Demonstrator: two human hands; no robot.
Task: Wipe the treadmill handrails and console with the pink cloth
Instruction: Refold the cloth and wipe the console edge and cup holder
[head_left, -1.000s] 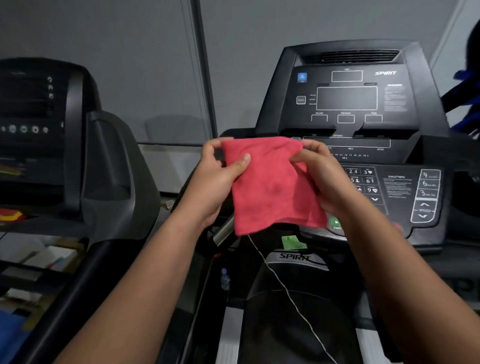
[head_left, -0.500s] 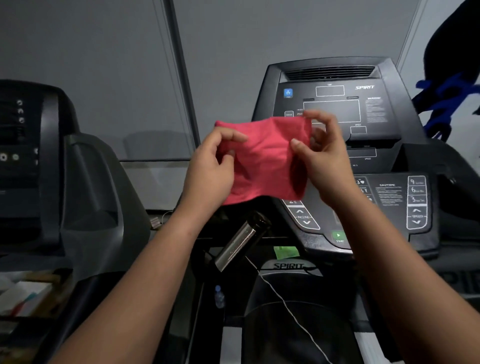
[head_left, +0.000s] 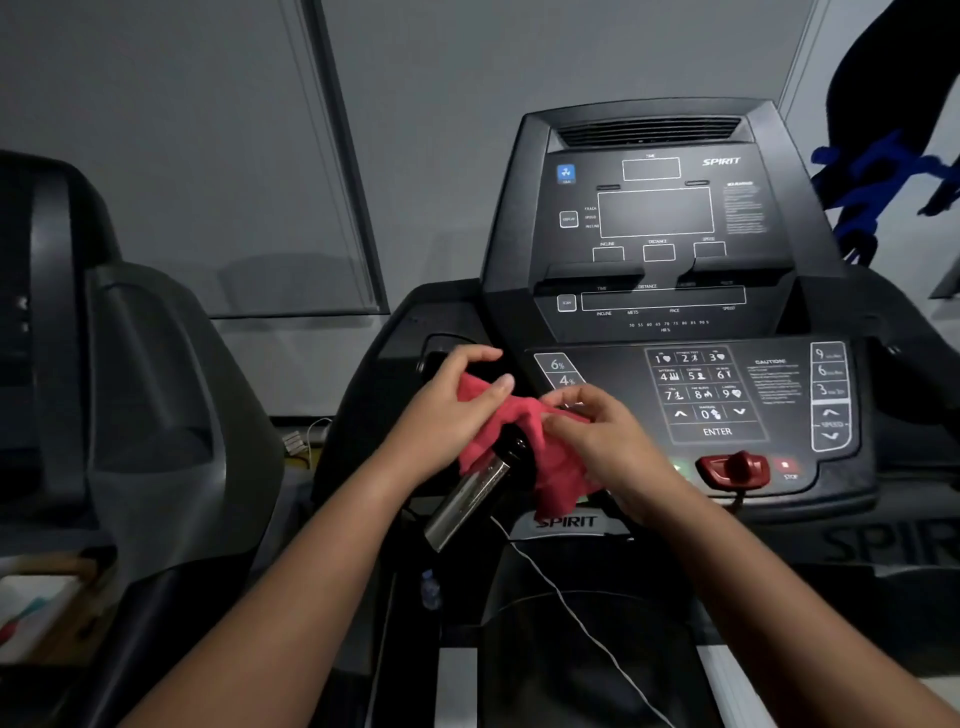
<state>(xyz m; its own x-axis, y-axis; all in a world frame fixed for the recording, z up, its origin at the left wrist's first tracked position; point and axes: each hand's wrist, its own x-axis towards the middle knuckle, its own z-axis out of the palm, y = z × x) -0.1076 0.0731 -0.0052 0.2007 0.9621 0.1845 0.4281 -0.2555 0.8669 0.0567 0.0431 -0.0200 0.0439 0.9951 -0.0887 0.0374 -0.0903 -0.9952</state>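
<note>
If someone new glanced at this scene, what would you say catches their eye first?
The pink cloth stands out most, bunched low in the middle between both hands, the left hand and right hand each gripping it over a metal grip bar. Behind it rises the dark treadmill console, its red safety key bright at the lower right.

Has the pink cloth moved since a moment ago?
Yes. The pink cloth has come down: earlier it was held up in front of the console's screen, and now it sits bunched low by the console keypad, draped over the silver handrail grip.
</note>
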